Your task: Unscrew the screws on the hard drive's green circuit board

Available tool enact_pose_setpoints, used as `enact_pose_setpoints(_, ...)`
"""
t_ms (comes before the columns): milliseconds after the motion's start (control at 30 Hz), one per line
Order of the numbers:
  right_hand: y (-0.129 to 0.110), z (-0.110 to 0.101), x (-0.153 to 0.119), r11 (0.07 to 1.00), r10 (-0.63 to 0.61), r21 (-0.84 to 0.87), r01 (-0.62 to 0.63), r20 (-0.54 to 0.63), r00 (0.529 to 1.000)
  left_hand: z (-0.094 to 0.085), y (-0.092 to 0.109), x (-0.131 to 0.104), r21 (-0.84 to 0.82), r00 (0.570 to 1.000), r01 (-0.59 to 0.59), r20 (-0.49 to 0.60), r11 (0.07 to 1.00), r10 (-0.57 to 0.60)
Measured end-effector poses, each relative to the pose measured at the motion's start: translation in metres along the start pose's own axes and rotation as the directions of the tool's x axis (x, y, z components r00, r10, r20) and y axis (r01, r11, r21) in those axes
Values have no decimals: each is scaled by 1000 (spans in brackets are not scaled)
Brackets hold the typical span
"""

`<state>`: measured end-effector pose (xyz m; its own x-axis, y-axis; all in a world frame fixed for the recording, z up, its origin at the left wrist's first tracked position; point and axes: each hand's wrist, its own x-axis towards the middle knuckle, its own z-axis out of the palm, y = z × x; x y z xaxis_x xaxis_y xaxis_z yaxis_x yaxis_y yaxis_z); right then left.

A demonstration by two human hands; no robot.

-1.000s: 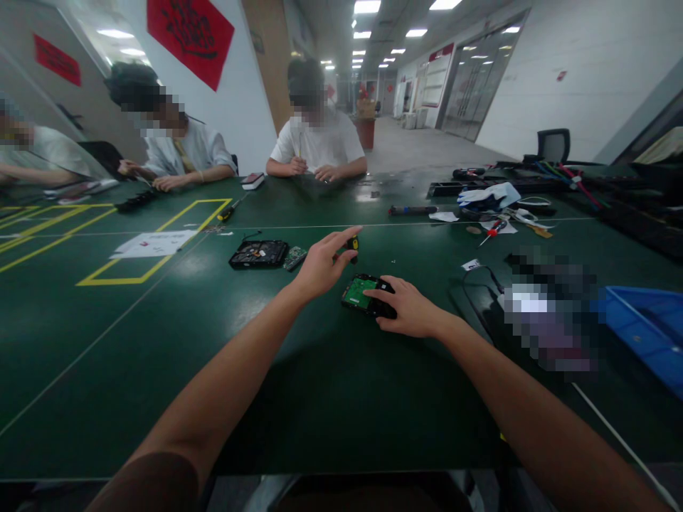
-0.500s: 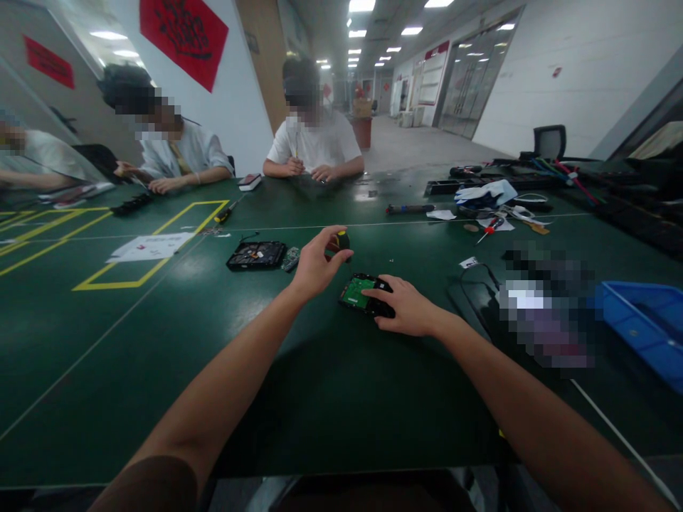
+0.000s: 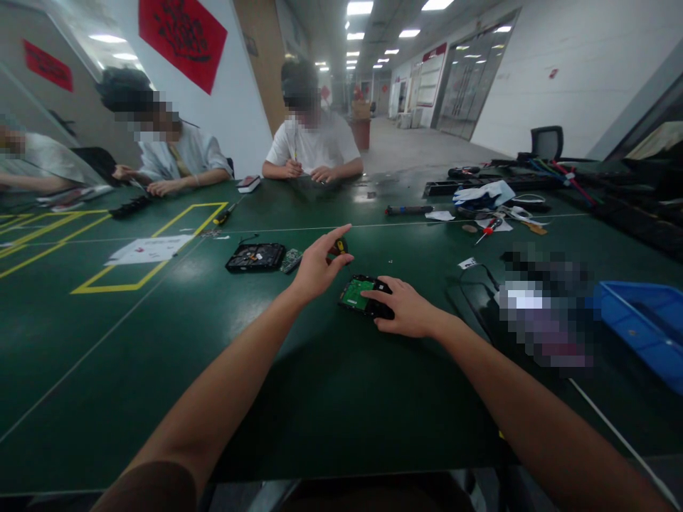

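A hard drive (image 3: 354, 292) lies on the green table with its green circuit board facing up. My right hand (image 3: 405, 306) grips its right end, fingers over the far side and thumb at the near edge. Just above the drive's far left part, my left hand (image 3: 321, 263) holds a short screwdriver (image 3: 341, 246) with a black and yellow handle. The index finger is stretched out past the handle. The screwdriver's tip is too small to make out. Left of that hand lie a loose green circuit board (image 3: 291, 260) and an opened black drive casing (image 3: 255, 257).
A blue bin (image 3: 640, 320) stands at the right, near a cable and a blurred-out item. Farther back are a red screwdriver (image 3: 489, 227), a dark cylindrical tool (image 3: 410, 210), gloves and wires. Papers (image 3: 148, 249) lie at left. Other people sit across the table.
My left index finger has lifted and straightened, and the screwdriver handle has turned a little, showing more yellow. My right hand and the hard drive have stayed in place.
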<state>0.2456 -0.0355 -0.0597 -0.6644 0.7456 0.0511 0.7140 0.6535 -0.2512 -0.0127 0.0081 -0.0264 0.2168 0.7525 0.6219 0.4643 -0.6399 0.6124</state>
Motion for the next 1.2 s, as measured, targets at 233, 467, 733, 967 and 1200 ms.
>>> enact_pose_setpoints(233,2,2,0,1000,1,-3,-1,9,1000,-1,4,-1,-135,990,8,140,991,11)
enact_pose_setpoints(467,2,2,1,1000,-12,-12,12,-4,1000,4,2,-2,-64,998,-1,67,998,6)
enact_pose_setpoints(733,2,3,1,1000,-8,-1,8,1,1000,5,1,-2,-65,994,-29,102,997,35)
enact_pose_setpoints(967,3,4,1,1000,-7,-10,7,-10,1000,4,2,-2,-98,992,-22,125,995,34)
enact_pose_setpoints(1200,4,5,1,1000,-10,-11,10,-12,1000,2,6,-1,-12,993,-46,106,999,47)
